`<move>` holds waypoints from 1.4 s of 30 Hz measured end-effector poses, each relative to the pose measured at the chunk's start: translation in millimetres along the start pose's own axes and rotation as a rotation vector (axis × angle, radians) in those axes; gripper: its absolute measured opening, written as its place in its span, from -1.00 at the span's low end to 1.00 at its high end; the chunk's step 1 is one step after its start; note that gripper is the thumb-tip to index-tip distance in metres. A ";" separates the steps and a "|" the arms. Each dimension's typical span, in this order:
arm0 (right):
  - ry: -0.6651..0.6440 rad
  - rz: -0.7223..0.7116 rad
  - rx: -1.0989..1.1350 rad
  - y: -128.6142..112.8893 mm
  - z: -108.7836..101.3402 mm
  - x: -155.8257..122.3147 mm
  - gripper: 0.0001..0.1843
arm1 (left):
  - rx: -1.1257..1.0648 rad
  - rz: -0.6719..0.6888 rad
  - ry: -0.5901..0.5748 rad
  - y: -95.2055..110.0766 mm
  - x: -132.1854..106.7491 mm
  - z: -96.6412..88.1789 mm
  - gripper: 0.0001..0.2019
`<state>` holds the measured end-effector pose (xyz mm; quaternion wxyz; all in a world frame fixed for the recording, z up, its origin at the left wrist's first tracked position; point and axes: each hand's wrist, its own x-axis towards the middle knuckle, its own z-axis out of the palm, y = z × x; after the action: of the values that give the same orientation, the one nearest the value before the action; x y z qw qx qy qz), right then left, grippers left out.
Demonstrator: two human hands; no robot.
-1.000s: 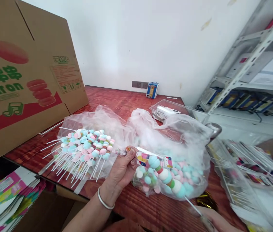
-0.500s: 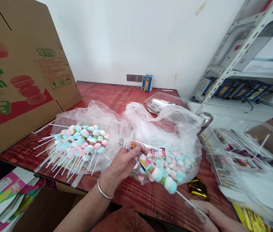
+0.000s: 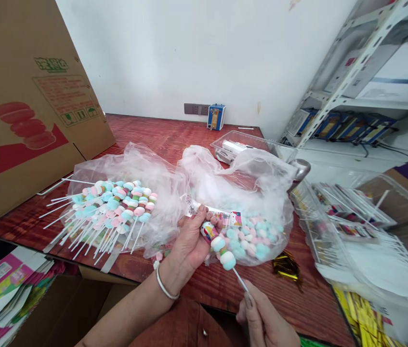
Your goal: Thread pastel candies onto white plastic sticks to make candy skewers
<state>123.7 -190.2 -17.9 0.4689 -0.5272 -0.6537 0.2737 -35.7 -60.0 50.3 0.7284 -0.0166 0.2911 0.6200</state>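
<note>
My left hand (image 3: pixel 192 243) is closed around a small printed clear plastic wrapper (image 3: pixel 209 231), fingers at its opening. My right hand (image 3: pixel 263 315) pinches the white stick of a marshmallow skewer (image 3: pixel 228 260), striped in blue, white and green. The skewer's upper end is inside the wrapper, while its lower marshmallows are bare. Behind my hands, a clear plastic bag (image 3: pixel 240 188) holds loose pink, white and blue marshmallows (image 3: pixel 257 236). To the left, finished-looking skewers (image 3: pixel 127 205) lie piled on plastic, sticks toward me. Another printed wrapper strip (image 3: pixel 235 218) lies behind my left fingers.
A big cardboard box (image 3: pixel 45 86) stands at left. Gold twist ties (image 3: pixel 286 265) lie on the red table (image 3: pixel 146 127). At right are a clear bin (image 3: pixel 362 250) of sticks and wrappers and a metal shelf (image 3: pixel 328 86). A metal scoop (image 3: pixel 300 169) sits behind the bag.
My right hand has moved left and brought the skewer deeper into the wrapper in my left hand. Fewer marshmallows show outside it. The view has shifted slightly.
</note>
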 end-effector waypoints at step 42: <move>0.115 -0.405 -0.680 10.2 15.5 42.4 -0.89 | 0.102 -0.212 -0.052 -34.2 26.2 3.7 -0.70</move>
<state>113.9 -145.0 -19.2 0.3478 -0.5274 -0.7704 -0.0861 -1.4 -43.0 30.2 0.7970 0.0057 0.3001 0.5242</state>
